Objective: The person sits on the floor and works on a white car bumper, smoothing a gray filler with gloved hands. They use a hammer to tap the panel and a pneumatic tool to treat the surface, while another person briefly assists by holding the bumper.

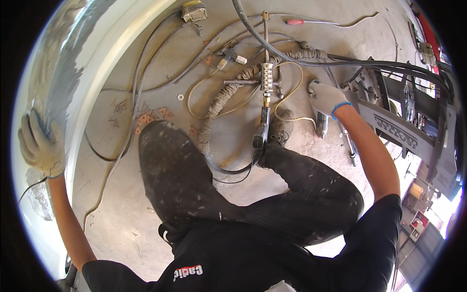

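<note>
My left hand [41, 143], in a pale glove with a blue cuff, lies with fingers stretched out on a white curved vehicle panel [109, 46]. A dull grey patch [68, 73] runs along that panel beside the fingertips. My right hand [327, 99], gloved the same way, is closed at the right, near a grey metal machine frame [396, 129]; what its fingers hold, if anything, is hidden. Just below it is a grey cylindrical piece [321, 125]. Between my legs a long chrome puller tool with a spring-like middle [266, 77] and a black lower part [261, 136] stretches away from me.
Cables and a cloth-wrapped hose [210, 117] loop over the concrete floor. A red-handled screwdriver [295, 22], a washer [180, 97] and brown triangular scraps [146, 119] lie there. A dusty box-shaped tool [194, 12] is at the far left. A thick black cable [360, 63] crosses toward the machine.
</note>
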`<state>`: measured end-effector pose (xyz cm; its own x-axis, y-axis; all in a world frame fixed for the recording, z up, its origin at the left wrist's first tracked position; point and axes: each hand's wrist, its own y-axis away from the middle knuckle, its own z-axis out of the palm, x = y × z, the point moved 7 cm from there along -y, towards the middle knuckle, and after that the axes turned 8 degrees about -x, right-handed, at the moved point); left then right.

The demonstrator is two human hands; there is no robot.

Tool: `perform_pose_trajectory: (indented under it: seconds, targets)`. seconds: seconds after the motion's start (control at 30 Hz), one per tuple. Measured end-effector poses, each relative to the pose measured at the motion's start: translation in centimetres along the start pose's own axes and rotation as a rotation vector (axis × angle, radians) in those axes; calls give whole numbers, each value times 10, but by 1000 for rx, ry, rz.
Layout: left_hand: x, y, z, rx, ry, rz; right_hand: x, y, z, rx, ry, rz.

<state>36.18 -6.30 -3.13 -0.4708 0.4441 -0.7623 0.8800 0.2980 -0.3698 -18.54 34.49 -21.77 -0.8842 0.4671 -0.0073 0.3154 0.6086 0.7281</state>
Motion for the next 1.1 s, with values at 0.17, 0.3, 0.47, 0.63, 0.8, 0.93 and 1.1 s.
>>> perform_pose_trajectory:
  seconds: [0.17, 0.3, 0.47, 0.63, 0.8, 0.93, 1.1]
  targets:
    - [6, 3, -2, 19, 40, 48, 6, -78, 32, 9, -178, -76]
    - [10, -4, -8, -20, 112, 35, -6, -133, 42, 32, -84, -189]
    - [13, -15, -15, -142, 182, -76, -24, -196, 35, 129, -23, -484]
    - [32, -28, -36, -66, 15, -104, 10, -254, 72, -153, -628, -205]
    - [38, -28, -42, -20, -29, -113, 35, -270, 94, -170, -962, -45]
    - [55, -39, -37, -73, -104, -172, 33, -273, 89, -77, -702, -160]
    - [97, -50, -39, -281, -44, -419, 48, -255, 98, 238, -631, -376]
